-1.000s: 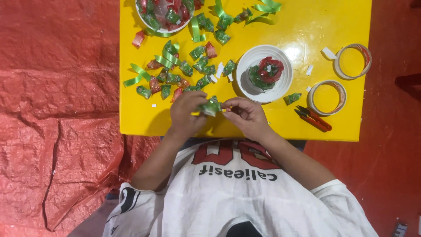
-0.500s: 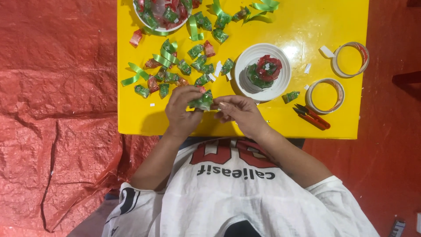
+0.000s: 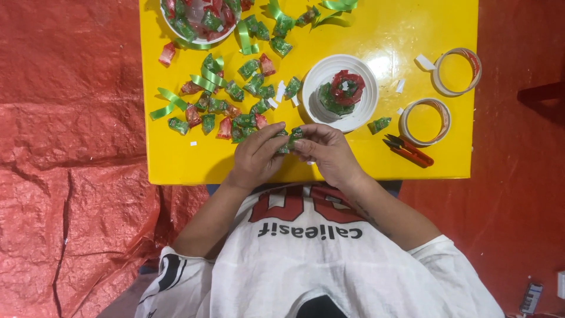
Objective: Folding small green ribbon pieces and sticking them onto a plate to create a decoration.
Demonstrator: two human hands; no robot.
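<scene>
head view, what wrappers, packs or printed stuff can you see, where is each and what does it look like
Folded wrapper piece: pinched between left hand and right hand, small, green.
Loose wrapper pieces: scattered on the yellow table left of centre, small, green and red.
Wrapper ring: in the white plate, red and green.
Shirt print: on the white shirt, dark lettering under red shapes.
Small pack: on the red floor, lower right, too small to tell.

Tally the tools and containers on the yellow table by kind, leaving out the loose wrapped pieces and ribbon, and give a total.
White bowls: 2, one near the middle and one at the top edge
Tape rolls: 2, and
Red-handled snips: 1
Total: 5
Both hands, left and right, pinch a small green folded piece between them.
</scene>
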